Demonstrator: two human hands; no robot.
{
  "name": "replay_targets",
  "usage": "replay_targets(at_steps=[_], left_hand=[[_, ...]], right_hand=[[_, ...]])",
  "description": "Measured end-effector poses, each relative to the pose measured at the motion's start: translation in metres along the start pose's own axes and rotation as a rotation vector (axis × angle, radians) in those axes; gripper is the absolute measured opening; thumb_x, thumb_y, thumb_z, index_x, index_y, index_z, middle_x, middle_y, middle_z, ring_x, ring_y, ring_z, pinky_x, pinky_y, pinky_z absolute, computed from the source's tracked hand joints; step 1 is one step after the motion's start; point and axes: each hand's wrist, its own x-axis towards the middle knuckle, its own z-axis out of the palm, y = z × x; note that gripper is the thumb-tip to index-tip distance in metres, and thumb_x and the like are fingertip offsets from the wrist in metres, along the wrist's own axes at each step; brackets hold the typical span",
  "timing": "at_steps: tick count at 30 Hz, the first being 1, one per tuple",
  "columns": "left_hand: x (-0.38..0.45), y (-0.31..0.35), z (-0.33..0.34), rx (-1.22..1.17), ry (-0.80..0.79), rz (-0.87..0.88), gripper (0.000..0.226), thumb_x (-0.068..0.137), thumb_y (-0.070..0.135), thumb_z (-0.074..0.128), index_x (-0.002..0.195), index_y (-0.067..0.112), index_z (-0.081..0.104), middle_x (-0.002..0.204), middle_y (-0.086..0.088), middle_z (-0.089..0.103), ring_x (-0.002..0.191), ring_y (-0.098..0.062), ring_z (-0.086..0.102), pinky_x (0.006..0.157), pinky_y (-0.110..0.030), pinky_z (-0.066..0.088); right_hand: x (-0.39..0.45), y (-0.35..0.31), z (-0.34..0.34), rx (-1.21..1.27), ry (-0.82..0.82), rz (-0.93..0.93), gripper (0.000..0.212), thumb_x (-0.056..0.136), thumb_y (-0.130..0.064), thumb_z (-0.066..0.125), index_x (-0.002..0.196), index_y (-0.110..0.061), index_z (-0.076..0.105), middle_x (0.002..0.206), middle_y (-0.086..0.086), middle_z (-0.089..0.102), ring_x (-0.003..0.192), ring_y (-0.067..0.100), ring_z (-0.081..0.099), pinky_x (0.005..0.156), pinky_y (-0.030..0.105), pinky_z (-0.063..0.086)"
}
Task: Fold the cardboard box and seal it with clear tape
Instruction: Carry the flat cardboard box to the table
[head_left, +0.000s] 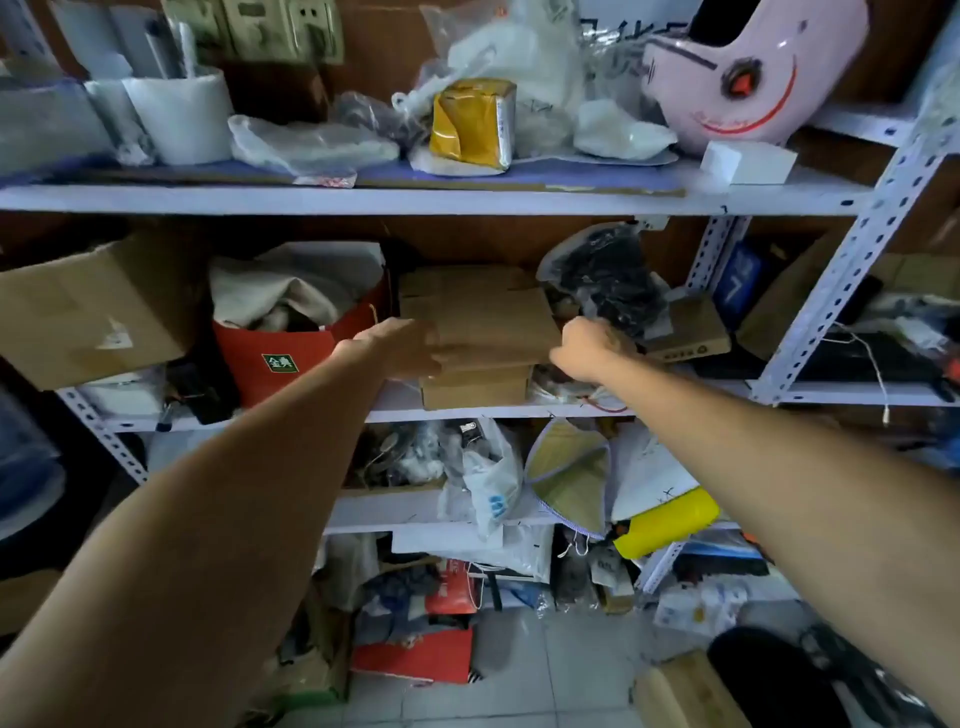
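Note:
A stack of flattened brown cardboard boxes (483, 322) lies on the middle shelf (467, 413) of a white metal rack. My left hand (402, 348) rests against the stack's left edge, fingers wrapped around the top sheets. At the stack's right edge my right hand (587, 345) is curled with its fingers hidden behind the cardboard. Both arms reach forward from below. No tape shows in view.
A red bag (291, 358) of cloth stands left of the stack, an open carton (88, 312) further left. A black plastic-wrapped bundle (608, 280) sits right of it. The upper shelf holds a yellow packet (472, 124) and a pink helmet (753, 67). Clutter fills the lower shelves and floor.

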Motion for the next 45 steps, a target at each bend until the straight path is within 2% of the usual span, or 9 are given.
replay_targets(at_steps=[3,5,8,13,22,27,35,40,45], left_hand=[[0.020,-0.005,0.010,-0.122,0.002,-0.096,0.072,0.088,0.048,0.066,0.149,0.021,0.041,0.156,-0.015,0.036,0.141,-0.038,0.036,0.115,-0.048,0.032],[0.029,-0.002,0.016,-0.221,0.006,-0.103,0.077,0.087,0.053,0.068,0.152,0.026,0.036,0.161,-0.015,0.026,0.146,-0.037,0.027,0.119,-0.049,0.026],[0.043,0.004,0.024,-0.269,0.018,-0.096,0.080,0.084,0.054,0.071,0.152,0.031,0.036,0.159,-0.015,0.023,0.141,-0.040,0.035,0.118,-0.044,0.029],[0.055,-0.003,0.046,-0.281,0.168,-0.088,0.089,0.065,0.052,0.085,0.143,0.041,0.042,0.137,-0.011,0.022,0.121,-0.041,0.047,0.113,-0.043,0.039],[0.048,-0.008,0.056,-0.198,0.235,0.053,0.088,0.068,0.051,0.085,0.144,0.038,0.043,0.152,-0.008,0.017,0.129,-0.044,0.037,0.114,-0.044,0.033],[0.026,-0.003,0.065,-0.205,0.203,0.166,0.088,0.065,0.053,0.084,0.142,0.036,0.045,0.148,-0.010,0.019,0.124,-0.044,0.037,0.111,-0.047,0.038],[-0.034,0.039,0.123,-0.374,0.160,0.343,0.095,0.060,0.054,0.087,0.143,0.033,0.046,0.147,-0.009,0.019,0.127,-0.035,0.042,0.106,-0.044,0.047],[-0.103,0.091,0.197,-0.642,-0.075,0.401,0.087,0.058,0.061,0.077,0.137,0.051,0.044,0.128,0.000,0.030,0.113,-0.026,0.053,0.096,-0.027,0.046],[-0.173,0.148,0.248,-0.593,-0.314,0.581,0.095,0.062,0.057,0.085,0.143,0.056,0.036,0.133,-0.001,0.043,0.122,-0.022,0.052,0.103,-0.032,0.044]], right_hand=[[0.025,0.004,0.012,0.152,0.012,0.059,0.042,0.093,-0.043,0.061,0.119,-0.010,0.057,0.126,0.016,0.059,0.114,0.034,0.056,0.084,0.036,0.048],[0.039,0.003,0.018,0.310,-0.071,0.026,0.069,0.088,-0.047,0.068,0.144,-0.016,0.043,0.147,0.013,0.046,0.129,0.033,0.048,0.101,0.038,0.043],[0.058,-0.005,0.024,0.477,-0.168,-0.064,0.093,0.083,-0.045,0.075,0.157,-0.024,0.021,0.159,0.010,0.031,0.140,0.030,0.039,0.105,0.034,0.037],[0.079,-0.003,0.046,0.556,-0.220,-0.084,0.112,0.071,-0.040,0.086,0.157,-0.031,0.015,0.162,0.009,0.025,0.144,0.028,0.032,0.111,0.035,0.032],[0.056,-0.002,0.056,0.566,-0.123,0.009,0.117,0.065,-0.046,0.089,0.156,-0.040,0.014,0.163,0.006,0.021,0.144,0.029,0.031,0.113,0.037,0.033],[0.008,0.009,0.065,0.497,-0.033,0.148,0.116,0.062,-0.058,0.086,0.152,-0.050,0.014,0.164,0.012,-0.002,0.144,0.033,0.031,0.104,0.034,0.037],[-0.122,0.045,0.084,0.487,0.138,0.382,0.112,0.064,-0.049,0.088,0.154,-0.040,0.021,0.152,0.012,0.016,0.137,0.033,0.036,0.112,0.038,0.037],[-0.252,0.084,0.117,0.511,0.235,0.634,0.115,0.062,-0.042,0.090,0.154,-0.037,0.021,0.156,0.015,0.014,0.144,0.036,0.021,0.115,0.042,0.028],[-0.389,0.103,0.148,0.566,0.463,0.961,0.101,0.071,-0.055,0.080,0.149,-0.037,0.019,0.151,0.005,0.023,0.127,0.035,0.046,0.095,0.047,0.051]])
